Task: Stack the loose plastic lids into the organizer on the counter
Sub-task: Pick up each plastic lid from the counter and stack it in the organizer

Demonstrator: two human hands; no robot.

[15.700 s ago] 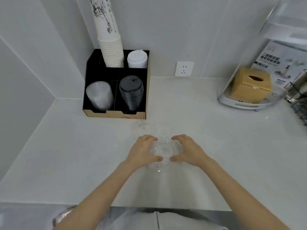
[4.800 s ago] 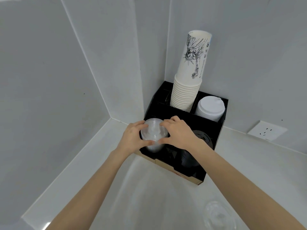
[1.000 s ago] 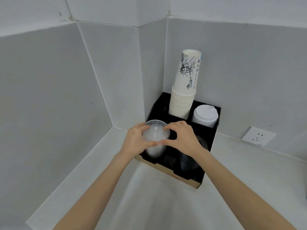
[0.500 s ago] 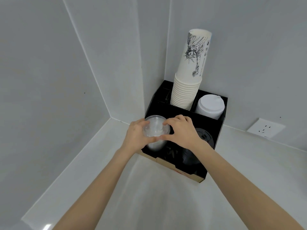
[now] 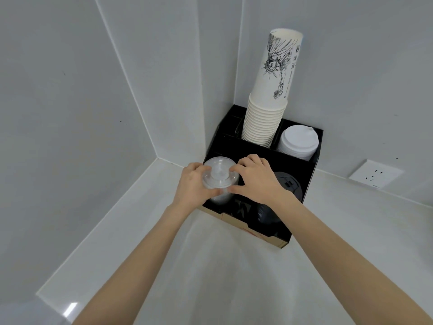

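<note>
A black organizer [image 5: 290, 160] with a cardboard base stands in the counter's corner. In its front left compartment stands a stack of clear plastic lids [image 5: 219, 175]. My left hand [image 5: 193, 186] grips the stack's left side, thumb under its rim. My right hand [image 5: 255, 181] holds the right side, fingertips on the top lid's rim and thumb below. The lower lids are partly hidden behind my fingers.
Black lids [image 5: 288, 184] fill the front right compartment, white lids [image 5: 297, 143] the back right, and a tall stack of paper cups [image 5: 267, 118] the back left. Walls close in behind and left. A wall socket [image 5: 375, 174] sits to the right. White counter [image 5: 234, 266] spreads in front.
Both hands have stayed on the clear lid stack in the front left compartment over the last second. The view shifted slightly; the lids sit a little lower between my fingers.
</note>
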